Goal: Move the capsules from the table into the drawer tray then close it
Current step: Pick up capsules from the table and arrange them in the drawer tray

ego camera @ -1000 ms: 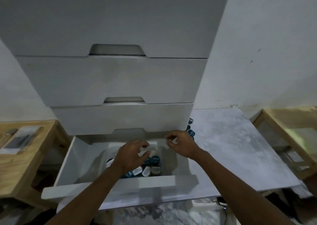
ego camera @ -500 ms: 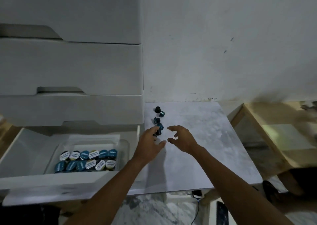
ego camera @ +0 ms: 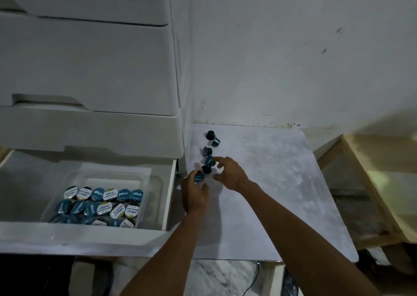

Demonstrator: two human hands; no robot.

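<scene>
Head view. The bottom drawer (ego camera: 79,234) of the white drawer cabinet (ego camera: 90,70) stands pulled out at the lower left of the frame. Inside it sits a clear plastic tray (ego camera: 155,184) holding rows of stored capsules (ego camera: 110,195), foil lids up, mostly teal, some white or yellowish. The nearest row is partly hidden behind the drawer front. A white marbled table (ego camera: 282,182) fills the centre and right, butting against the cabinet side. Along the table's left edge, near the cabinet, a loose line of capsules runs from back to front. At the far end a black capsule (ego camera: 210,135) touches a teal capsule (ego camera: 216,141). Next come a third capsule (ego camera: 207,151) lying on its side, a fourth capsule (ego camera: 209,161) and a dark capsule (ego camera: 206,168). The left hand (ego camera: 195,191), centre of frame, has its fingers curled round a teal-lidded capsule (ego camera: 199,177) and grips it at the near end of the line. Cannot tell whether that capsule rests on the table or is lifted. The right hand (ego camera: 230,175) is just to the right, fingers spread and bent, grasping nothing. Its index fingertip is at the fourth capsule, contact uncertain, and its thumb is near the dark capsule. A wooden stand (ego camera: 372,182) is at the far right, with the wall (ego camera: 293,47) behind.
</scene>
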